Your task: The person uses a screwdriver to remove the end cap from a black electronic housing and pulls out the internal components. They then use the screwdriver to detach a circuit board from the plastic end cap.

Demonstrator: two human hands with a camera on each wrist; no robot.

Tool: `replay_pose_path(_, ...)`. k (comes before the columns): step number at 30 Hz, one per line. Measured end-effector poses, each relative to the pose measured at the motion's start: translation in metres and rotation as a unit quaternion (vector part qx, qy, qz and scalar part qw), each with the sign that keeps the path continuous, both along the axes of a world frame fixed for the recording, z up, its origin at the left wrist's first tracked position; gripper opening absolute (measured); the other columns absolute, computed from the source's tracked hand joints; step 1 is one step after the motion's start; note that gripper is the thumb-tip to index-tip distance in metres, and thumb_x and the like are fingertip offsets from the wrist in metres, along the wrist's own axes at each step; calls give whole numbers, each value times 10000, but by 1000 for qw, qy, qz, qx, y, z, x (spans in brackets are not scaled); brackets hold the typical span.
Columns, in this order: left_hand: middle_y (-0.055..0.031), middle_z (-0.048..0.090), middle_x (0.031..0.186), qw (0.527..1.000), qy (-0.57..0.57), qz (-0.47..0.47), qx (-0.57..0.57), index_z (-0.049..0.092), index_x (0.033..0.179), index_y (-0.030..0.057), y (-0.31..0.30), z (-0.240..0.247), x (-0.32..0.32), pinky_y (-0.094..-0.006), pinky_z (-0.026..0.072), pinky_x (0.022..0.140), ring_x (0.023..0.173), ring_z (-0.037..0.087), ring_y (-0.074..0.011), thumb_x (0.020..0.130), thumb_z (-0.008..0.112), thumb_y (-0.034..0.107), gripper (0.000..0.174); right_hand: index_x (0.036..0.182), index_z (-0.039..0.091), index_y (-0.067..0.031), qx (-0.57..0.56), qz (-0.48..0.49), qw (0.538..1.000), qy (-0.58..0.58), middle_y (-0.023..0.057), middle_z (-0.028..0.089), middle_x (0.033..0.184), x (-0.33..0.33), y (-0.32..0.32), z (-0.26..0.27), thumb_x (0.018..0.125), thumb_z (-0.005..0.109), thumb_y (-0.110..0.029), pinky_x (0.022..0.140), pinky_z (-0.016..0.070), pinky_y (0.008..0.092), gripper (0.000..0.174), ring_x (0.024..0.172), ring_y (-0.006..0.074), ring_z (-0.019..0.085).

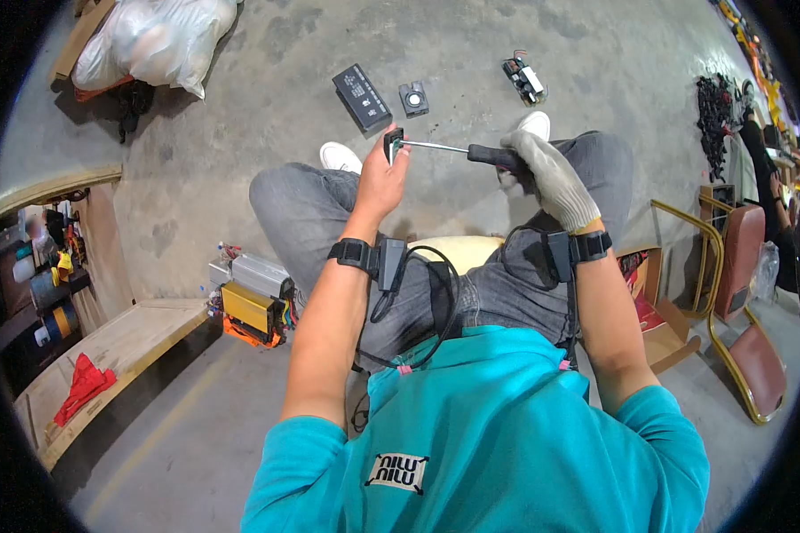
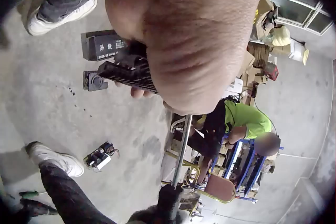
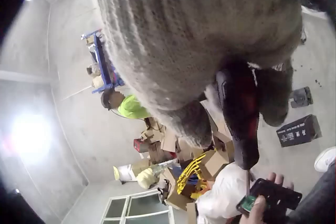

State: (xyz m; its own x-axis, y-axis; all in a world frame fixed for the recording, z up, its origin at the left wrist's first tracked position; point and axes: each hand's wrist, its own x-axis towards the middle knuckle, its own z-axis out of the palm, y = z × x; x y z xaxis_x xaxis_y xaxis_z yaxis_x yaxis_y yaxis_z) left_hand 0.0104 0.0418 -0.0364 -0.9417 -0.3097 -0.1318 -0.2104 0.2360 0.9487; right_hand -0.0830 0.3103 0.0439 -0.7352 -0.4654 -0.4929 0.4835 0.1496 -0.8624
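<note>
My bare left hand (image 1: pixel 383 186) pinches a small black slotted part (image 1: pixel 394 145) between thumb and fingers. In the right wrist view a green piece (image 3: pixel 249 203) shows on this black part (image 3: pixel 278 194). My right hand (image 1: pixel 555 178), in a light knitted glove, grips the black handle (image 1: pixel 493 156) of a screwdriver. Its metal shaft (image 1: pixel 437 146) points left, and the tip reaches the black part; the exact contact is hidden. The left wrist view shows the shaft (image 2: pixel 182 150) running out from under my left hand (image 2: pixel 189 40).
On the floor beyond my hands lie a black labelled box (image 1: pixel 363 98), a small square part with a round centre (image 1: pixel 413 99) and a circuit board (image 1: pixel 524 79). A silver-and-yellow device (image 1: pixel 251 298) is at left, a chair (image 1: pixel 743 258) at right. Another person (image 2: pixel 249 124) bends near shelves.
</note>
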Motion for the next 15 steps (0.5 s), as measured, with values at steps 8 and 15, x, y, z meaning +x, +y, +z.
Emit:
replay_pose_path(8, -84, 658, 1159, 999, -21, -15, 30, 440, 1439, -36, -5, -1, -2, -273, 512, 814, 961, 636, -137, 989, 524, 126, 486, 1133, 625, -9, -6, -26, 999, 34, 49, 613, 860, 1, -6, 9, 971, 512, -334, 577, 433, 255, 380, 667, 94, 541)
replay_pose_path(15, -90, 689, 973, 998, -30, 14, 47, 542, 1313, -37, -4, -8, -2, -311, 487, 872, 934, 647, -173, 948, 579, 179, 426, 1165, 598, -1, 4, 38, 999, 12, 70, 612, 861, -9, 3, -13, 950, 575, -243, 552, 429, 238, 325, 654, 101, 556)
